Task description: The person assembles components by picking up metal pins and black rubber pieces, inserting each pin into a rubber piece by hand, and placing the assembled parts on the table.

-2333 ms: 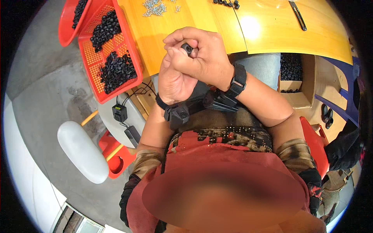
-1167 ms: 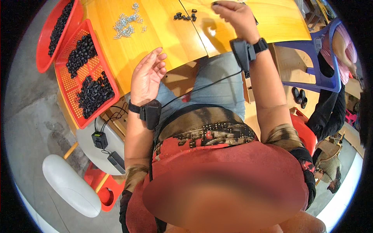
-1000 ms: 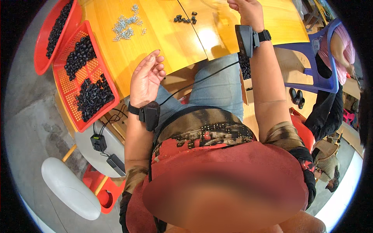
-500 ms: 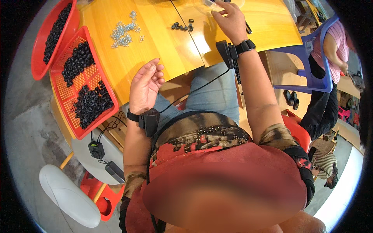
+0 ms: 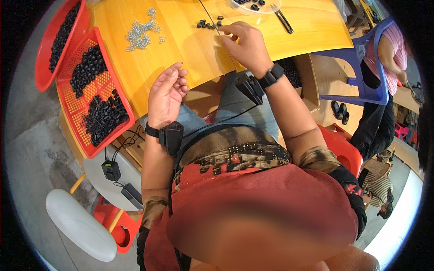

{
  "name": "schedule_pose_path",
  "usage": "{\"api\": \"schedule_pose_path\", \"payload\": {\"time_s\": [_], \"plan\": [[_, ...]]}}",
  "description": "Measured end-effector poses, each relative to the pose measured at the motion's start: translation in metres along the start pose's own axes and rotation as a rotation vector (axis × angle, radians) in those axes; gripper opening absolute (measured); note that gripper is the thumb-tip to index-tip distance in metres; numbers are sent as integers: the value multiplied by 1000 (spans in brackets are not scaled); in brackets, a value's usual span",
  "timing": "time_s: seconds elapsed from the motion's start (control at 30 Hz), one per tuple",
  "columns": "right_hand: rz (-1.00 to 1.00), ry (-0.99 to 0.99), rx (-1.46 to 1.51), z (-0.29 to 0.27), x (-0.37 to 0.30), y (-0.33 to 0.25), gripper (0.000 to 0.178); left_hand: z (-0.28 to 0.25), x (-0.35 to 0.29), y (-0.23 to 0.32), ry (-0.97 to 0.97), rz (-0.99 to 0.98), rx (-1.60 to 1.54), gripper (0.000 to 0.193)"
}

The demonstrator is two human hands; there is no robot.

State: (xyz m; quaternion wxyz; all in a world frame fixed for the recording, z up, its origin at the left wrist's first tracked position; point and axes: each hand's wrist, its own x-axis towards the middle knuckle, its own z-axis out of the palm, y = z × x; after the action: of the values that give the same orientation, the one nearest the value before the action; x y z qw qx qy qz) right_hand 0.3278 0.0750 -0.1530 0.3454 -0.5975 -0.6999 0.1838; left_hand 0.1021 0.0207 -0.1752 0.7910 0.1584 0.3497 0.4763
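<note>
My right hand [image 5: 246, 49] reaches over the yellow table, its thumb and forefinger apart beside a small group of black plastic parts [image 5: 208, 25]. Nothing shows between those fingers. At the table's near edge, my left hand [image 5: 167, 97] is turned palm up with its fingers curled and the thumb against the forefinger. Whatever it may hold is hidden or too small to make out. A pile of small silvery screw-like pieces [image 5: 139, 34] lies on the table beyond the left hand. Farther off, a clear plastic tub [image 5: 271, 10] contains several black parts.
A red perforated basket [image 5: 121, 86] at the left holds two heaps of black parts, with a red basin [image 5: 41, 74] of more beyond it. A black pen-like tool [image 5: 285, 22] lies right of the tub. A blue chair [image 5: 377, 97] and another person [image 5: 392, 49] are at the right.
My right hand has drawn back from the clear tub, moving nearer and to the left, to the loose black parts. The tub and pen-like tool are now uncovered. My left hand has barely moved.
</note>
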Motion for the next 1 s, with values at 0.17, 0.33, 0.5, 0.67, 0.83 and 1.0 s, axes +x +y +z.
{"api": "schedule_pose_path", "payload": {"time_s": [0.17,0.33,0.5,0.67,0.83,1.0], "plan": [[-14,83,-119,12,13,12,22,1,-1,-1,0,14,-10,22],[2,125,-155,24,17,12,20,3,-1,-1,-7,10,-5,22],[-33,77,-59,33,16,1,20,0,-2,0,0,22,-13,23],[-49,79,47,31,12,-6,18,-2,-2,0,-16,26,-22,23],[-111,106,-28,36,26,-7,16,-3,-2,-1,-44,-3,-44,23],[-153,122,-229,47,36,-7,13,0,-4,-3,-69,-4,-56,24]]}}
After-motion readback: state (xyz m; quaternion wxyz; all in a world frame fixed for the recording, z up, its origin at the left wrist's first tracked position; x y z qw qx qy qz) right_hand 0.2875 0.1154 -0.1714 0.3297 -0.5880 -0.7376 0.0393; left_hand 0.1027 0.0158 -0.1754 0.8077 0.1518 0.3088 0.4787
